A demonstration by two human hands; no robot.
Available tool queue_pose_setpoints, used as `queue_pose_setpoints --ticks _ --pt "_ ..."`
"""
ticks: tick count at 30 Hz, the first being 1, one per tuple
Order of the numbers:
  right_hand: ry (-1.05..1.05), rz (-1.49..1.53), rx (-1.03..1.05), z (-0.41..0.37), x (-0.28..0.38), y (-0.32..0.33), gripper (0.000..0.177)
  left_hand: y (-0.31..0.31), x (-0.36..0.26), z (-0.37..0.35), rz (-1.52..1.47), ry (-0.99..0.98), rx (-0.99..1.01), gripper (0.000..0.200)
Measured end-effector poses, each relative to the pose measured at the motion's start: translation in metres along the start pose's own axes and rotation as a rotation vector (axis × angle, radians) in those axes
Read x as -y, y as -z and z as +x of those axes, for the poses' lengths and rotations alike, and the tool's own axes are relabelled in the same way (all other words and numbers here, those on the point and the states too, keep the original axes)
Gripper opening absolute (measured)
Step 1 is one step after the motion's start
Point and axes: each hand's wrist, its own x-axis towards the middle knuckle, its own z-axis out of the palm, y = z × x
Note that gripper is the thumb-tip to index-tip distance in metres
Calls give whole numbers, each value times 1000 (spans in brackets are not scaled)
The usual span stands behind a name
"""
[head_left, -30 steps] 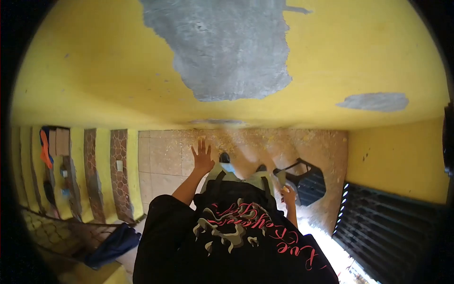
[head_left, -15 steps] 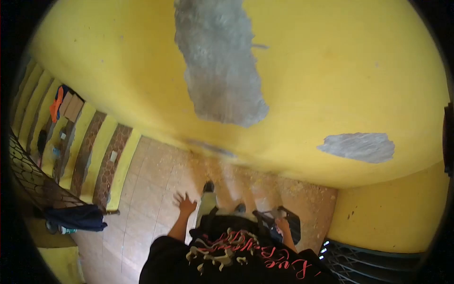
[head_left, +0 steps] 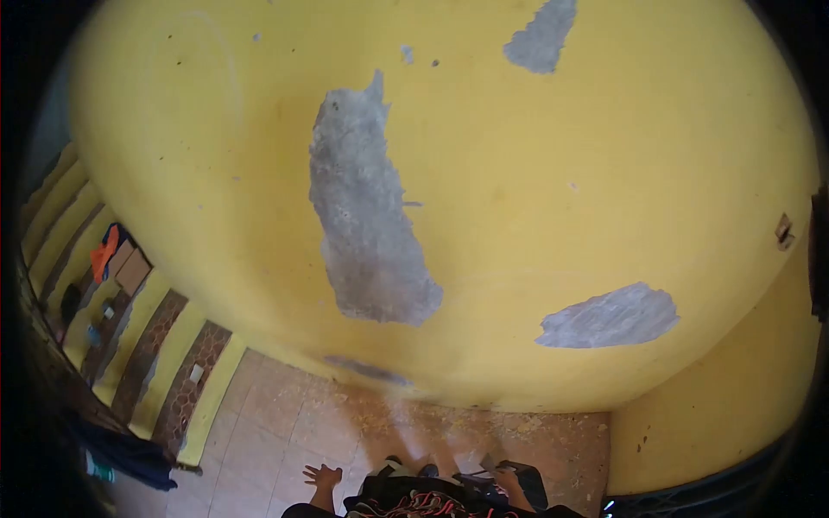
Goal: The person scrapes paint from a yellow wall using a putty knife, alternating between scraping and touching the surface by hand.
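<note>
Nearest me, at the bottom edge, I see one black shirt point(head_left: 414, 505) and two hands. The left hand point(head_left: 323, 476) is free, its fingers spread, above the floor point(head_left: 268, 432). The right hand point(head_left: 509, 480) has its fingers curled round one flat tool point(head_left: 490, 464); the tool juts ahead of that hand, just beside one dark stool point(head_left: 534, 489), and is too small for me to make out its shape. Between the hands I count two shoes point(head_left: 428, 470). One dark cloth point(head_left: 129, 453) hangs off to the left, and one dark gate point(head_left: 708, 488) stands at lower right. Past the shoes, flakes point(head_left: 527, 423), too many to count, litter the tiles along the yellow wall point(head_left: 484, 173). On it I count four main grey patches point(head_left: 367, 207): one tall, one to its right, one at the top, one thin strip low down. Farthest left, up the steps point(head_left: 211, 406), one orange cloth point(head_left: 104, 253) lies beside a brown box point(head_left: 134, 271).
</note>
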Motion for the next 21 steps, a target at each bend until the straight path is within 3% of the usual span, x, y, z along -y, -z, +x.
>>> queue_pose_setpoints --ticks 2,6,14,18,21 --pt "76 152 31 0 7 -5 30 0 -26 11 5 -59 3 88" --pt "225 120 -58 -23 64 -4 36 11 -76 12 20 -232 73 89" --pt "519 693 41 -119 171 1 38 34 -195 -3 25 -622 183 89" --pt "757 554 -4 -190 254 37 29 66 -261 -57 -5 -1105 98 86" --pt "960 649 4 -236 318 68 33 108 -317 -125 -96 -1386 3 84"
